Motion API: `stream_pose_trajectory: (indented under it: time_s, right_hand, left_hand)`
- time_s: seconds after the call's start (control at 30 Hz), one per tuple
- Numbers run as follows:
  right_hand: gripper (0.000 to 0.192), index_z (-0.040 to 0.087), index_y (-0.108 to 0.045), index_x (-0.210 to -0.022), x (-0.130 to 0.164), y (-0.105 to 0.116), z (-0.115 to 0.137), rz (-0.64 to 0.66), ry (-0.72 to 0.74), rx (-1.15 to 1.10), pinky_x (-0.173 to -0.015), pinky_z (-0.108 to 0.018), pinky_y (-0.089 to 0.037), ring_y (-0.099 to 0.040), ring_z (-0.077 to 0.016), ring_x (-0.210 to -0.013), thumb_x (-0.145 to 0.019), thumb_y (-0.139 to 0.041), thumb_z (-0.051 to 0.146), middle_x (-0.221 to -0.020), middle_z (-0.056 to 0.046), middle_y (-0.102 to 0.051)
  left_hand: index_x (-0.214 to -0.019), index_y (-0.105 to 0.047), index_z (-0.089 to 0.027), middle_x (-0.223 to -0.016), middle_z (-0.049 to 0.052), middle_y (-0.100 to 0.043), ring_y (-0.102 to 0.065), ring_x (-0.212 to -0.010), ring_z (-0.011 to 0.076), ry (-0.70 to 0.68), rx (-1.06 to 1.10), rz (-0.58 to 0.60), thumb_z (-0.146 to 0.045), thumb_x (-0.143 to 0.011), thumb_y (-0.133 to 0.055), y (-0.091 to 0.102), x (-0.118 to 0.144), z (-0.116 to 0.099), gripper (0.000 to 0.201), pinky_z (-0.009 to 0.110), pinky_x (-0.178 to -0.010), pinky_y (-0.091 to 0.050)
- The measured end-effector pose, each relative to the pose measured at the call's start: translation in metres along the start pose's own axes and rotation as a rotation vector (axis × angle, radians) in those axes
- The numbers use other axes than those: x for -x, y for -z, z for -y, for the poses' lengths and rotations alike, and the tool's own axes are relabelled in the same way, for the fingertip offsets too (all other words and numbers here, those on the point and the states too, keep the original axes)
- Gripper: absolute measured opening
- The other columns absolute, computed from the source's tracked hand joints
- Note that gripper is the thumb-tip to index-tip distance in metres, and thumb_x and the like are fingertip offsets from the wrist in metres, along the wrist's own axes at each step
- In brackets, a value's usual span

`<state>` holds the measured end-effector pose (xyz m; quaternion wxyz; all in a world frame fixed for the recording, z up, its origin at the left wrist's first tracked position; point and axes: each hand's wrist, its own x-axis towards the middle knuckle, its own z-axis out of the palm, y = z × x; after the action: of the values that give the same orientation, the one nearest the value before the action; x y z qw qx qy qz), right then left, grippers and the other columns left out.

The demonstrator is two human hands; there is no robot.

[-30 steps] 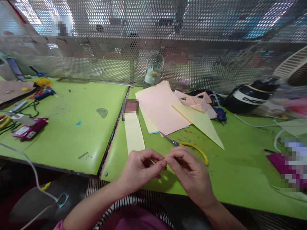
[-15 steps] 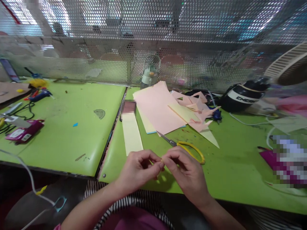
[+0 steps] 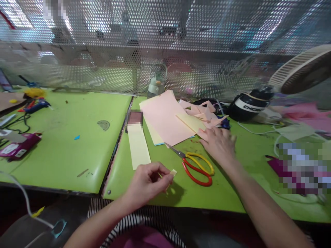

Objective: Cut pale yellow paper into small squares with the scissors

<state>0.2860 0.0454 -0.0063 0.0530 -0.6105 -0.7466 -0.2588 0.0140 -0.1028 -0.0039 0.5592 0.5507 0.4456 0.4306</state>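
Grip of left hand [image 3: 148, 181] pinches small yellow paper [image 3: 173, 172] above near counter [image 3: 160, 154].
Right hand [image 3: 219, 146] is at pink scraps [image 3: 210, 117], farther right, grasp unclear; paper-handling seems the step, next calling for light fingers.

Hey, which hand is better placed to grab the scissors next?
Probably the right hand: it is near the handle end of the scissors, though whether it holds anything is unclear. The left hand looks occupied, pinching a small yellow paper piece.
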Motion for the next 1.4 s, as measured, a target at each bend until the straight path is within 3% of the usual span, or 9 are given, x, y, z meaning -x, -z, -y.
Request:
stream_pose_trajectory:
  time_s: [0.17, 0.33, 0.53, 0.7, 0.9, 1.07, 1.23, 1.3, 1.4]
  right_hand:
    - [0.029, 0.012, -0.07, -0.096, 0.002, 0.005, 0.001, -0.022, 0.026, -0.021, -0.077, -0.045, -0.036, -0.053, -0.0362, -0.101, -0.092, -0.045, 0.026, -0.105, -0.019, -0.07]
    - [0.036, 0.015, -0.072, -0.097, 0.01, 0.039, -0.012, -0.241, -0.058, -0.254, -0.086, -0.047, -0.044, -0.06, -0.0343, -0.103, -0.095, -0.04, 0.031, -0.112, -0.019, -0.07]
    - [0.031, 0.024, -0.073, -0.095, 0.019, 0.081, -0.005, -0.357, -0.518, -1.181, -0.078, -0.043, -0.054, -0.068, -0.0281, -0.089, -0.081, -0.065, 0.051, -0.093, -0.007, -0.075]
    - [0.031, 0.028, -0.073, -0.083, 0.011, 0.094, 0.028, -0.088, -0.48, -1.816, -0.07, -0.037, -0.058, -0.069, -0.0237, -0.085, -0.065, -0.081, 0.052, -0.086, -0.001, -0.074]
    - [0.032, 0.026, -0.076, -0.089, -0.006, 0.09, 0.056, 0.311, -0.346, -1.838, -0.071, -0.029, -0.056, -0.066, -0.0189, -0.083, -0.069, -0.079, 0.051, -0.092, -0.001, -0.074]
    - [0.044, 0.023, -0.07, -0.109, -0.019, 0.094, 0.073, 0.444, -0.228, -1.751, -0.08, -0.034, -0.054, -0.064, -0.0198, -0.087, -0.076, -0.073, 0.052, -0.099, -0.004, -0.072]
    - [0.061, 0.027, -0.052, -0.131, -0.01, 0.095, 0.082, 0.217, -0.222, -1.525, -0.096, -0.043, -0.047, -0.054, -0.0279, -0.119, -0.082, -0.062, 0.062, -0.129, -0.01, -0.059]
    - [0.049, 0.026, -0.058, -0.115, 0.003, 0.094, 0.084, 0.13, -0.232, -1.364, -0.093, -0.042, -0.048, -0.057, -0.0277, -0.112, -0.082, -0.062, 0.062, -0.118, -0.01, -0.062]
    - [0.039, 0.024, -0.061, -0.095, 0.024, 0.095, 0.093, 0.472, -0.112, -1.383, -0.076, -0.038, -0.051, -0.061, -0.0223, -0.08, -0.088, -0.053, 0.061, -0.083, -0.004, -0.065]
  left_hand:
    - [-0.074, -0.062, -0.016, -0.055, 0.001, -0.061, -0.05, -0.046, 0.0094, -0.011, -0.02, -0.008, -0.044, -0.085, -0.064, 0.003, 0.001, -0.004, 0.03, 0.022, -0.047, -0.038]
    - [-0.075, -0.062, -0.018, -0.059, 0.001, -0.063, -0.052, -0.05, 0.011, -0.019, -0.03, -0.02, -0.038, -0.086, -0.063, 0.01, -0.002, -0.005, 0.023, 0.024, -0.049, -0.038]
    - [-0.078, -0.065, -0.022, -0.109, 0.009, -0.072, -0.063, -0.1, 0.0207, -0.157, -0.112, -0.131, -0.03, -0.085, -0.065, 0.022, -0.008, -0.01, 0.011, 0.034, -0.083, -0.045]
    - [-0.078, -0.065, -0.022, -0.143, 0.007, -0.055, -0.046, -0.134, 0.0245, -0.03, 0.106, -0.044, -0.033, -0.084, -0.069, 0.026, -0.007, -0.012, 0.013, 0.042, -0.108, -0.031]
    - [-0.075, -0.064, -0.02, -0.084, 0.002, -0.072, -0.062, -0.082, 0.0155, 0.089, 0.335, 0.034, -0.04, -0.078, -0.075, 0.023, -0.003, -0.008, 0.023, 0.029, -0.078, -0.043]
    - [-0.072, -0.063, -0.017, -0.075, 0.001, -0.071, -0.058, -0.069, 0.0114, 0.125, 0.471, 0.006, -0.039, -0.073, -0.08, 0.016, -0.004, -0.001, 0.027, 0.025, -0.069, -0.041]
    - [-0.072, -0.065, -0.017, -0.069, -0.001, -0.066, -0.054, -0.064, 0.0097, 0.04, 0.511, -0.192, -0.039, -0.073, -0.08, 0.01, -0.005, 0.007, 0.027, 0.023, -0.064, -0.04]
    - [-0.073, -0.064, -0.017, -0.069, -0.001, -0.064, -0.054, -0.065, 0.0105, -0.011, 0.507, -0.27, -0.041, -0.074, -0.079, 0.007, -0.006, 0.009, 0.028, 0.023, -0.064, -0.041]
    - [-0.072, -0.061, -0.018, -0.067, -0.002, -0.06, -0.051, -0.064, 0.0104, -0.076, 0.461, -0.343, -0.042, -0.076, -0.077, 0.002, -0.006, 0.012, 0.03, 0.023, -0.062, -0.04]
